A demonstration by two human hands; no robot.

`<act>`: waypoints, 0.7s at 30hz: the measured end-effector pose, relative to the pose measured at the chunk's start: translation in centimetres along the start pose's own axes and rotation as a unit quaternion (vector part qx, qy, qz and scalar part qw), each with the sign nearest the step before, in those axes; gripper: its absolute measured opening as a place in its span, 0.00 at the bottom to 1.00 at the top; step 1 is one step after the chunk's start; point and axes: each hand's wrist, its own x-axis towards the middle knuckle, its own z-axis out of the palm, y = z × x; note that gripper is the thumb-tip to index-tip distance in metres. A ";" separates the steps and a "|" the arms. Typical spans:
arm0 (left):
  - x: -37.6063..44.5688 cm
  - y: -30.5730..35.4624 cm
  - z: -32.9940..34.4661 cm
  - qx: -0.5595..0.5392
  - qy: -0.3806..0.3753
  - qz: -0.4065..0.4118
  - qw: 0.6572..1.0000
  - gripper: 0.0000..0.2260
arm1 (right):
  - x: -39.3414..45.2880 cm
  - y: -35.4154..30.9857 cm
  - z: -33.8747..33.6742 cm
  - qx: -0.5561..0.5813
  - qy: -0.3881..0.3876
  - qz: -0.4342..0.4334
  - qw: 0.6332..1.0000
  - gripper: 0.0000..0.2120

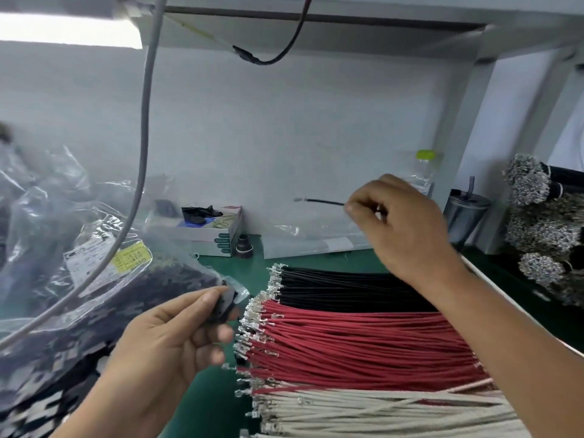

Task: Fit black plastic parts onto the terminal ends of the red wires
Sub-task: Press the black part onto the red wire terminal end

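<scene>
While the red wires (pixel 363 343) lie flat with crimped terminals all facing left, within easy reach, left hand (pixel 167 339) sits just left of them, fingers pinched on one black plastic part (pixel 226 306), apparently ready for fitting. White wires (pixel 379 412) nearer than the red, black wires (pixel 344 287) beyond: three colour groups, strands too many to count. Farther, above the red wires, right hand (pixel 401 226) pinches a single black wire (pixel 319 202), raised clear.

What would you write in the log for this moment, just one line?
left hand: holds black plastic part | right hand: pinches black wire, lifted | red wires: lying on mat | part: not fitted yet
</scene>
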 end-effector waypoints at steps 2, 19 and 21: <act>-0.4 0.2 0.3 -0.001 -0.021 -0.017 1.000 0.11 | -1.2 -0.9 -1.7 0.022 0.008 -0.015 1.000 0.06; -2.7 -1.0 2.3 0.256 -0.078 0.184 0.946 0.14 | -11.6 -3.0 0.1 0.089 -0.059 -0.048 0.993 0.06; -2.8 -0.9 2.1 0.244 -0.082 0.175 0.950 0.13 | -11.6 -3.1 0.1 0.091 -0.052 -0.051 0.993 0.05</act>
